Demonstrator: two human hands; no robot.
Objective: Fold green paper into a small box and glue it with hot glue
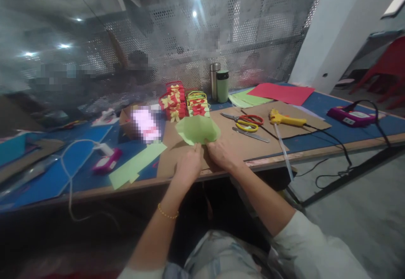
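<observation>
My left grip (189, 161) pinches the near edge of a light green sheet of paper (198, 130) from seven o'clock of it, fingertips drawn together. My right grip (219, 154) pinches that same edge at about five o'clock, just beside the left. The sheet is in front of me, over brown cardboard (172, 161) on the blue surface (311, 147). Taking the sheet as the clock's centre, a small green paper basket (198, 105) stands near at twelve, and red baskets with yellow bows (175, 104) at eleven. A green bottle (222, 88) and a steel flask (213, 82) are at one. At three lie red- and yellow-handled scissors (257, 120), then a yellow glue gun (289, 120). A green paper strip (139, 167) lies at eight.
</observation>
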